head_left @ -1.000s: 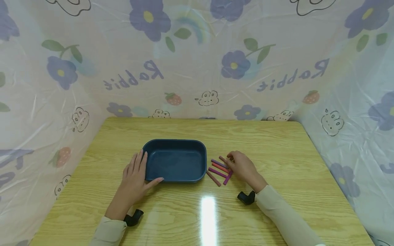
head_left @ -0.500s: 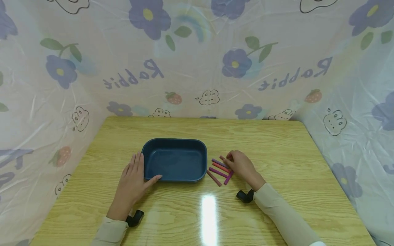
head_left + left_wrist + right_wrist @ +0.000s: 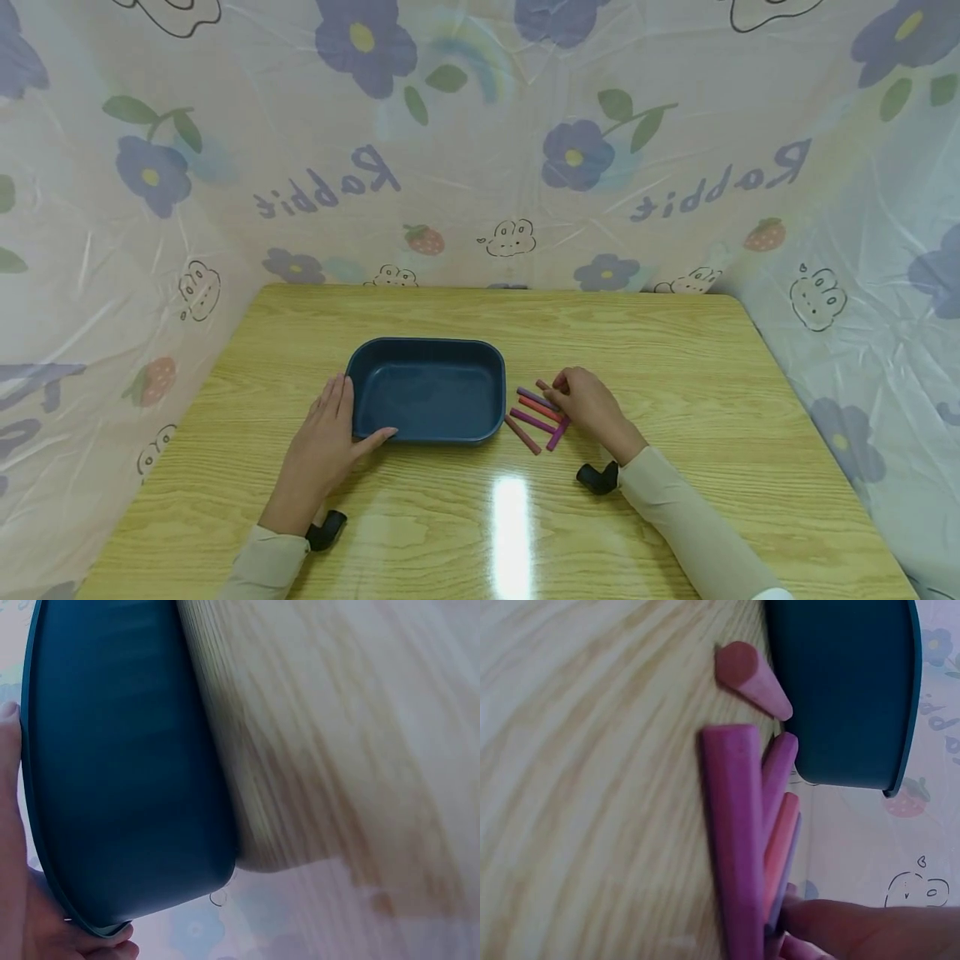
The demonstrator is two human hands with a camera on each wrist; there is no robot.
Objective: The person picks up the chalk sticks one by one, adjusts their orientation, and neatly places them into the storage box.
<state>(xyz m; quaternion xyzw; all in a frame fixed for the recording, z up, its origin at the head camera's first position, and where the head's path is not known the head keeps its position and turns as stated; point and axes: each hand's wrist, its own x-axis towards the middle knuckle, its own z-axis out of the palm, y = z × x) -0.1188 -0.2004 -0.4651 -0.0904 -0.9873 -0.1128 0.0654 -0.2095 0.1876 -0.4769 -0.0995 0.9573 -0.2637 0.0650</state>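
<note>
A dark blue rectangular basin (image 3: 429,408) stands on the table. My left hand (image 3: 321,446) rests against its left end, fingers straight along the rim and thumb on the front rim. In the left wrist view the fingertips (image 3: 112,949) reach round the rim. Right of the basin lie several chalk-like sticks: a brown one (image 3: 522,435), magenta ones (image 3: 533,420), an orange-red one (image 3: 538,407) and a purple one (image 3: 534,397). My right hand (image 3: 588,406) pinches another brown stick (image 3: 542,384) at the far side of the group; the fingers hide most of it.
The wood-grain table (image 3: 420,533) meets a patterned fabric backdrop (image 3: 465,150) at its back and sides. Black elbow-shaped pieces (image 3: 597,479) sit beside both wrists. A bright reflection crosses the table front.
My left hand's fingers have slid slightly outward on the basin's left rim. The right hand has barely shifted at the sticks; the basin has hardly moved.
</note>
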